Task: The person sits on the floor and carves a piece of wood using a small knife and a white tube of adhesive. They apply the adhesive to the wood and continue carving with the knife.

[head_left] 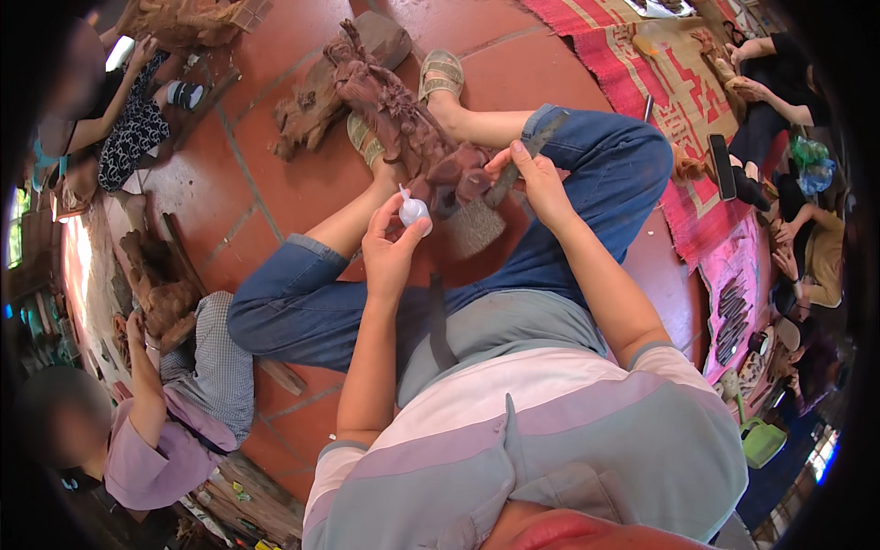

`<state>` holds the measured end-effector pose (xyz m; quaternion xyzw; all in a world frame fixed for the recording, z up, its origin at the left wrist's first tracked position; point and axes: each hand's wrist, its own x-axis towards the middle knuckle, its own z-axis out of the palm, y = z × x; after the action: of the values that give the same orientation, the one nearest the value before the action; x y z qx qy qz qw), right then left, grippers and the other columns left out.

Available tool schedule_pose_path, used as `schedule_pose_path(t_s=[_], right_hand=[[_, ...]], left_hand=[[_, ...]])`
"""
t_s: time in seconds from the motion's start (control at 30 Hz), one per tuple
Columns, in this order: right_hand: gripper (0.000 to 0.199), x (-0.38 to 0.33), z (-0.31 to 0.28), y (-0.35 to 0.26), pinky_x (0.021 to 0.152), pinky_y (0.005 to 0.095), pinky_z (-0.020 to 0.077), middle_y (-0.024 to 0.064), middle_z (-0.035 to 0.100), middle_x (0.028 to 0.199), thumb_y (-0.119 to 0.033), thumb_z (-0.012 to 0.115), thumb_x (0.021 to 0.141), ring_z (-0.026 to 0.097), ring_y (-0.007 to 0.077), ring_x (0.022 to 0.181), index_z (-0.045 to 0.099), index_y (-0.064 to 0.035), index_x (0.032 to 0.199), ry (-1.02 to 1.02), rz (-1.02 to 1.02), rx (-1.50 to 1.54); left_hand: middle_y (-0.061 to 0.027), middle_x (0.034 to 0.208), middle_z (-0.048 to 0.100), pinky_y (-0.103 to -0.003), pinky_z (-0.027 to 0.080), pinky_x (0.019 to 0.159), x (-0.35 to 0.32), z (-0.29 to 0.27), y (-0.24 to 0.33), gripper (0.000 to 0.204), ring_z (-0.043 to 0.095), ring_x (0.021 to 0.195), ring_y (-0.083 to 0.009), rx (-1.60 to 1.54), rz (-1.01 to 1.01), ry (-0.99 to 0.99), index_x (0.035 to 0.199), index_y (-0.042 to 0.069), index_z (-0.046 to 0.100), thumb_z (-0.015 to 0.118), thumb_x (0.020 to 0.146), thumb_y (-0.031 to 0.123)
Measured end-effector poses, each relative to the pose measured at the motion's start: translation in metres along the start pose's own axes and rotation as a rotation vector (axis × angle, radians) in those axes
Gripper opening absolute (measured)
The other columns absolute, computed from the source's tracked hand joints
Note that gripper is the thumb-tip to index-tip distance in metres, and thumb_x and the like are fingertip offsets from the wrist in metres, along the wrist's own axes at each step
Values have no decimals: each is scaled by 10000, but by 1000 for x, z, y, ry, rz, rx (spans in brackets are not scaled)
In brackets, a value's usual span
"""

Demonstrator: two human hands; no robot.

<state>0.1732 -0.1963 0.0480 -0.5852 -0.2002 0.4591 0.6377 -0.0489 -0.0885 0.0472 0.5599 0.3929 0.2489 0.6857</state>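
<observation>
My left hand (389, 252) pinches a small white squeeze bottle (413, 210) with a thin nozzle pointing up. My right hand (543, 186) is closed round the dark handle of a wide brush (478, 229), whose grey bristles hang down toward my lap. Between my legs a reddish-brown wood carving (390, 105) with dense relief stretches away from me, its near end close to both hands. The fingertips of my right hand are beside that near end; whether they touch it I cannot tell. A dark strap (440, 321) lies over my lap.
A rough block of wood (307, 110) lies beyond my feet on the red tile floor (275, 174). At left, a person in a purple top (165, 449) touches another carving (165, 293). People sit along the right by a red patterned mat (632, 101) and a row of dark tools (731, 316).
</observation>
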Motion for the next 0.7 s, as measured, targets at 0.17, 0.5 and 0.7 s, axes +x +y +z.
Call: schedule_pose_path(t_s=[0.17, 0.5, 0.7], right_hand=[[358, -4, 10, 11, 502, 206, 366, -39, 524, 686, -352, 453, 989, 437, 49, 560, 615, -42, 1064, -64, 75, 258], [484, -10, 24, 14, 380, 145, 235, -51, 505, 778, -395, 585, 914, 267, 13, 464, 431, -189, 1324, -364, 495, 734], [399, 18, 17, 3, 376, 144, 241, -9, 572, 841, -340, 600, 914, 291, 8, 469, 479, -139, 1237, -328, 344, 733]], left_hand=[[-79, 1040, 626, -262, 495, 843, 13, 25, 26, 447, 607, 952, -138, -216, -4, -102, 1251, -17, 502, 669, 838, 18], [-111, 1091, 618, -265, 532, 794, 36, 57, 49, 482, 619, 963, -157, -155, 124, -184, 1242, -20, 471, 695, 819, 38], [-150, 1173, 582, -322, 479, 877, 48, 52, 51, 581, 560, 1072, -188, 90, 226, -102, 1313, 23, 449, 718, 806, 110]])
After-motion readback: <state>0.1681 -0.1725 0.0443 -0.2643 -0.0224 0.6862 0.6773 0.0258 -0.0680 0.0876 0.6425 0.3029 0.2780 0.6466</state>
